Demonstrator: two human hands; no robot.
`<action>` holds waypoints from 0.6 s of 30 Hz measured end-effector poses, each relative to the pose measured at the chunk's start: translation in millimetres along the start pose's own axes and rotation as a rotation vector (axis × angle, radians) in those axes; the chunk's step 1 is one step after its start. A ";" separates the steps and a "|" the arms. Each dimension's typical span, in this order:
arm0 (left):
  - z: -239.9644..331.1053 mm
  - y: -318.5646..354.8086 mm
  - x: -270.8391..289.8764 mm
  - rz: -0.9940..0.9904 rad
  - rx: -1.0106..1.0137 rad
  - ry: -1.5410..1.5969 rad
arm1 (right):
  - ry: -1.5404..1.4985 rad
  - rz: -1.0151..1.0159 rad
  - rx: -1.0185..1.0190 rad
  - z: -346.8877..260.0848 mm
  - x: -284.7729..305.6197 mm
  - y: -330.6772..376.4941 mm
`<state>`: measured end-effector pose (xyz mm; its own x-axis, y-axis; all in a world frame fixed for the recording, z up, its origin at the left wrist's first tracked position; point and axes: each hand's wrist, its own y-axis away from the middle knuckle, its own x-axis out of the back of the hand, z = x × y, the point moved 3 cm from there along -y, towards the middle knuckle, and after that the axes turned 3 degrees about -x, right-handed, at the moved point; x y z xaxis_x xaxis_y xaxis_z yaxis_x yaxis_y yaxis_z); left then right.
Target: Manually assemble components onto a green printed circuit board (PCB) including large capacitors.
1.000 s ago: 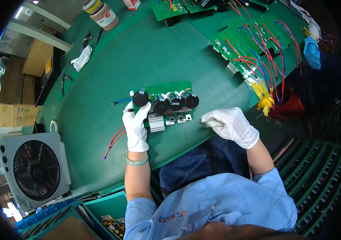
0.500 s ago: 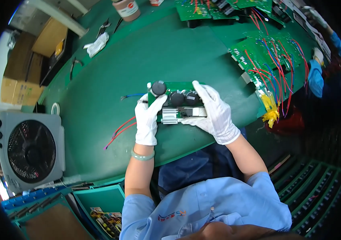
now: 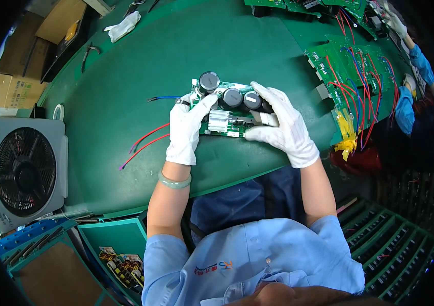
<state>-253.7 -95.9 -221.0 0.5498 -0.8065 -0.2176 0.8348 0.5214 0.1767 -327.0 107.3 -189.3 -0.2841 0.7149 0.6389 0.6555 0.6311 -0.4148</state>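
Between my white-gloved hands is a green circuit board, held just over the green table. It carries several black round capacitors and a silver finned heatsink. My left hand grips its left end, the thumb lying across the board near the upper-left capacitor. My right hand clasps the right end, thumb below and fingers along the upper edge, hiding that corner. Red wires and a blue wire trail from the board's left side.
At the right lie wired green boards with a yellow tied bundle. More boards sit at the far edge. A grey box fan stands left. Pliers and a white glove lie far left. A co-worker's arm shows at right.
Both hands have moved slightly away from me with the board, which is now tilted so the capacitors' sides show more. The head view has shifted a little.
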 end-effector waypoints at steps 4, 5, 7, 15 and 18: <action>1.0 1.3 -1.6 -0.071 0.017 -0.042 | -0.001 -0.133 -0.087 1.8 2.2 9.0; 3.2 2.4 -2.6 -0.075 0.012 -0.020 | -0.021 -0.115 -0.084 1.2 1.2 9.3; 1.5 1.6 -2.6 -0.064 0.010 -0.007 | -0.026 -0.077 -0.046 2.3 0.6 9.2; -2.3 0.1 2.8 -0.018 0.080 -0.025 | -0.205 -0.015 -0.031 11.8 0.9 10.0; -1.3 1.1 2.4 -0.012 0.019 -0.028 | -0.439 0.141 -0.133 18.5 2.8 13.5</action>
<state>-251.4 -97.0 -222.5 0.5381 -0.8206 -0.1926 0.8407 0.5062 0.1922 -331.9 123.4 -205.1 -0.4358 0.8685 0.2361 0.7847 0.4951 -0.3729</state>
